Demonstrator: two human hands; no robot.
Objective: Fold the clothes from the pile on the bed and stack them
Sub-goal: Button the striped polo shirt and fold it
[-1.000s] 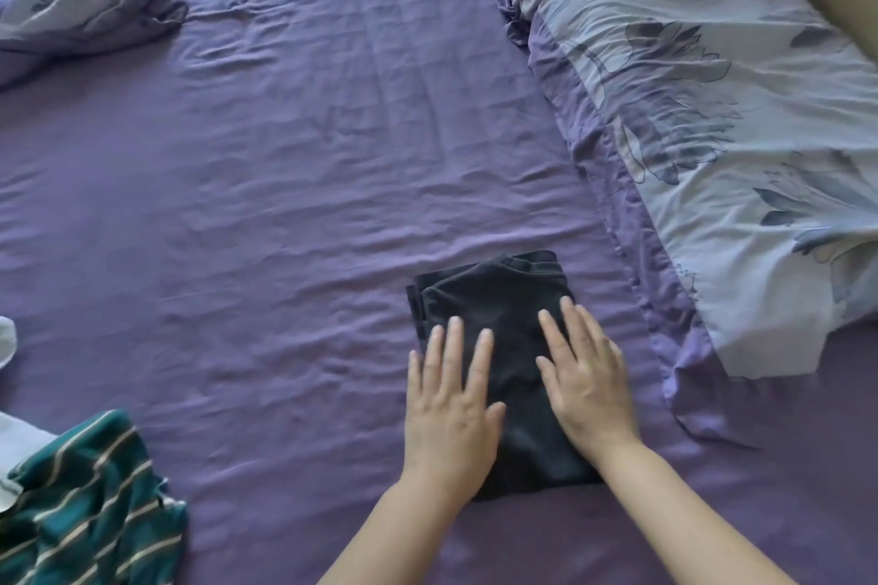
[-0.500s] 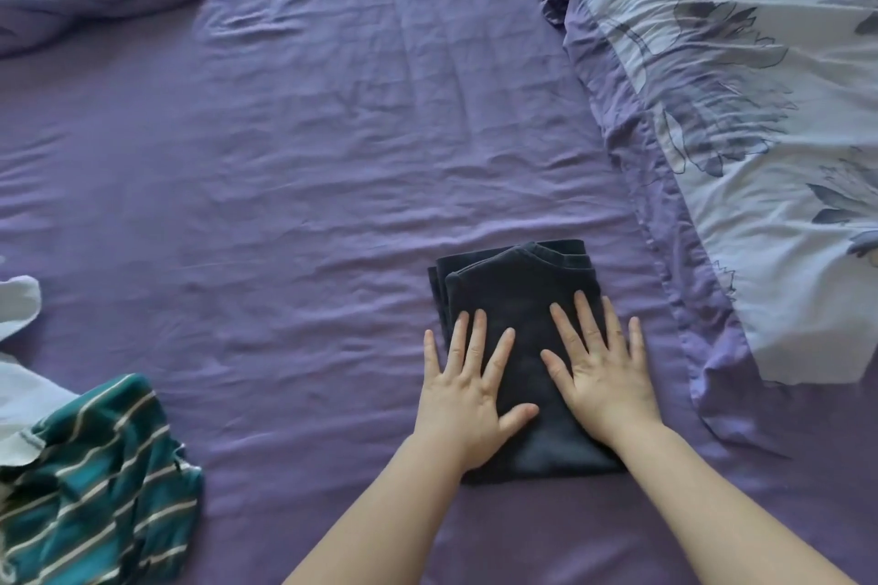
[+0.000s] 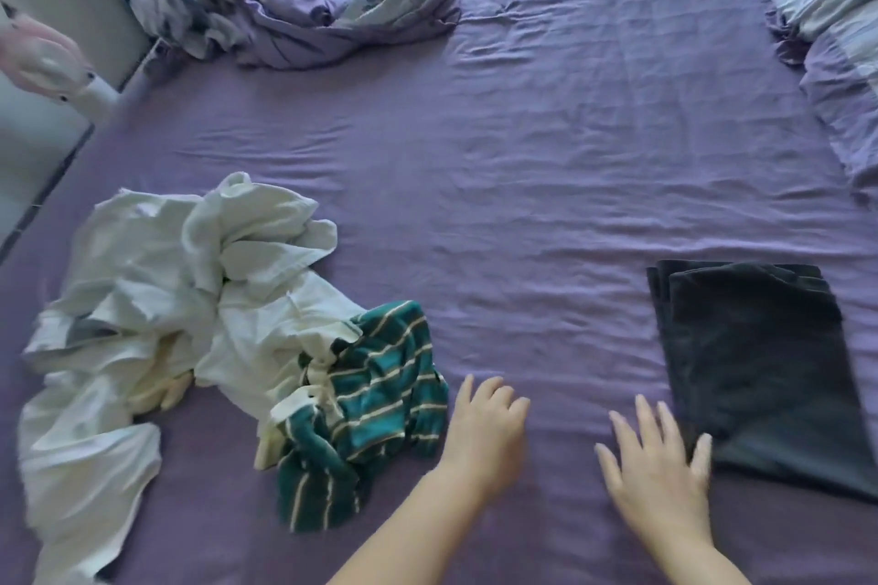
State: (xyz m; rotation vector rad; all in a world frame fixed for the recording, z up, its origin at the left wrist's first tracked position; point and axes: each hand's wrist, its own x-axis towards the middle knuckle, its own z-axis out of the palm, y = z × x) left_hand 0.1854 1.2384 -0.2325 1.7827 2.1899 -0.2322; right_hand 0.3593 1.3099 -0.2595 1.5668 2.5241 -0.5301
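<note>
A folded dark garment [image 3: 755, 366] lies flat on the purple bed sheet [image 3: 522, 157] at the right, and the right hand [image 3: 658, 473], fingers spread and holding nothing, sits just beside its near left corner with the little finger at its edge. The left hand [image 3: 487, 430], loosely open and also empty, hangs over the sheet just right of the green striped garment [image 3: 375, 404], which lies tangled with crumpled white clothes [image 3: 180, 299] in the unfolded pile at the left. A rumpled floral duvet [image 3: 294, 14] is bunched at the far edge of the bed.
</note>
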